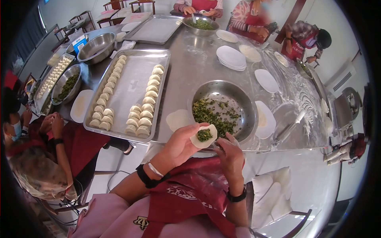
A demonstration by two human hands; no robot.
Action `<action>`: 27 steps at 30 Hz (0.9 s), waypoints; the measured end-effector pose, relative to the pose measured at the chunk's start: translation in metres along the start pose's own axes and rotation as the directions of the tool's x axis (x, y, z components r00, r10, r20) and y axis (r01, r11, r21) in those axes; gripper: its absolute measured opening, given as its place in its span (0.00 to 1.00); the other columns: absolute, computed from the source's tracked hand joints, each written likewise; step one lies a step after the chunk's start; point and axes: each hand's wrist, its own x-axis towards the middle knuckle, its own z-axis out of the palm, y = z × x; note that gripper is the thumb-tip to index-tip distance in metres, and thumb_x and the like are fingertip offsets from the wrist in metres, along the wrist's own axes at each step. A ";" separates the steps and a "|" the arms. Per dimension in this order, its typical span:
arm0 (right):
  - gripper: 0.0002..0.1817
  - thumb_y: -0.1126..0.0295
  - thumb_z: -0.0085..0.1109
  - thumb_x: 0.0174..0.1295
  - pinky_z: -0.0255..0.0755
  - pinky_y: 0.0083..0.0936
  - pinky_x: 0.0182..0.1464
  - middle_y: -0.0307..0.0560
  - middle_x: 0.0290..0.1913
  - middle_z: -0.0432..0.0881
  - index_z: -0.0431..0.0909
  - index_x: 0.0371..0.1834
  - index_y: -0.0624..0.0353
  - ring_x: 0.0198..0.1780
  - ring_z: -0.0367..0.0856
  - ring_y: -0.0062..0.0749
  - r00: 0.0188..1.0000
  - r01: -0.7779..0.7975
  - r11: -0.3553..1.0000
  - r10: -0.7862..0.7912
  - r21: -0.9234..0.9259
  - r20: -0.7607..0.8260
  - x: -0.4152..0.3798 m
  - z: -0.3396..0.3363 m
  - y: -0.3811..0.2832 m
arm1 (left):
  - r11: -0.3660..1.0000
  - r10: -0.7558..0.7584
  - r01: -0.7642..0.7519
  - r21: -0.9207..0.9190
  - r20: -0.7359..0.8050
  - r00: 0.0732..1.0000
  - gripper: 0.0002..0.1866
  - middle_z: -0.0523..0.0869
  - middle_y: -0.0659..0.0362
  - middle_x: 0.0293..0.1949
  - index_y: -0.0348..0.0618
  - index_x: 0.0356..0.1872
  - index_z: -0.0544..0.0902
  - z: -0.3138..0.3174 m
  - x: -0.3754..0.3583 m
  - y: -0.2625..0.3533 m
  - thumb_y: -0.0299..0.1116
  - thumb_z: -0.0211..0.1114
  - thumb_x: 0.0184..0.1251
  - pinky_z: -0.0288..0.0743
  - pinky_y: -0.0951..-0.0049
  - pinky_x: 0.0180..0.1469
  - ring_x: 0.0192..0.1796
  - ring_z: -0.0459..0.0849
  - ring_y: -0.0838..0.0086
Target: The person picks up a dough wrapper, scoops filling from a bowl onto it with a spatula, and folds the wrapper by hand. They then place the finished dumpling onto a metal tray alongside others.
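Observation:
A round dough wrapper [211, 131] with green filling [204, 135] heaped on it lies in my left hand [183, 145], held by the thumb and fingers. My right hand [231, 156] is beside the wrapper's right edge, fingers bent; whether they hold anything is hard to make out. Just beyond both hands stands a steel bowl [246, 104] with chopped green filling [214, 115] mostly in its left part. Flat wrappers [177, 119] lie on the table left of the bowl. Further left, a metal tray [127, 79] holds rows of folded dumplings [152, 93].
White plates [231, 56] and a plate [265, 119] stand on the steel table [186, 67]. Flour and a rolling pin [291, 126] are at the right. A seated person [39, 158] works at the left; other people are across the table. Another filling bowl [67, 85] is at the left.

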 end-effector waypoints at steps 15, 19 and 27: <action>0.12 0.80 0.71 0.49 0.75 0.45 0.62 0.55 0.53 0.86 0.86 0.39 0.63 0.62 0.80 0.57 0.933 0.192 0.968 -0.129 0.163 -0.335 0.001 -0.019 -0.051 | 0.991 0.003 -0.010 0.134 0.059 0.998 0.25 0.76 0.51 0.66 0.30 0.70 0.68 0.033 -0.025 -0.010 0.32 0.57 0.78 0.69 0.64 0.70 0.66 0.76 0.69; 0.09 0.80 0.70 0.53 0.74 0.44 0.62 0.57 0.51 0.87 0.85 0.38 0.64 0.62 0.81 0.57 0.932 0.099 0.948 0.018 0.301 -0.361 0.004 -0.018 -0.054 | 0.743 0.082 -0.113 0.660 0.079 0.994 0.27 0.77 0.53 0.64 0.29 0.70 0.67 0.032 -0.030 -0.010 0.28 0.62 0.75 0.71 0.71 0.68 0.64 0.76 0.73; 0.09 0.81 0.68 0.55 0.74 0.43 0.62 0.59 0.50 0.87 0.86 0.39 0.64 0.61 0.81 0.55 0.919 0.102 0.907 0.071 0.408 -0.388 0.009 -0.018 -0.059 | 0.663 0.169 -0.133 0.737 0.025 0.985 0.24 0.81 0.53 0.59 0.28 0.68 0.71 0.035 -0.035 -0.017 0.28 0.62 0.75 0.76 0.73 0.61 0.58 0.80 0.75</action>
